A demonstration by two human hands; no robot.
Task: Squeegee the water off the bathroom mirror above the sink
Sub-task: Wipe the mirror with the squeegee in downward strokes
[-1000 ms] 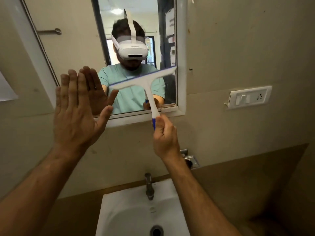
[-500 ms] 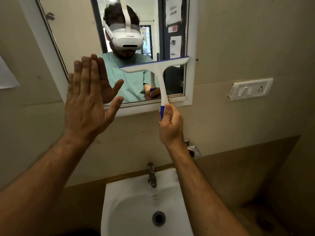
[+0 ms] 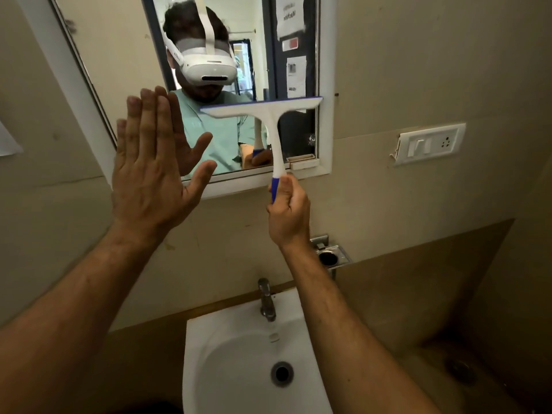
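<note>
- The left hand (image 3: 152, 171) is raised flat, back toward the camera, fingers (image 3: 149, 127) straight and pressed together, thumb spread out to the right.
- The left forearm is stretched from the near left corner up toward the far wall.
- The right hand (image 3: 288, 210) is closed in a fist around a handle, thumb on top.
- The right forearm is extended from the near right, bare like the left one.

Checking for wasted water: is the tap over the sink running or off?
Off, as far as shows: no stream falls from the tap into the sink, and the basin around the drain looks dry.
</note>
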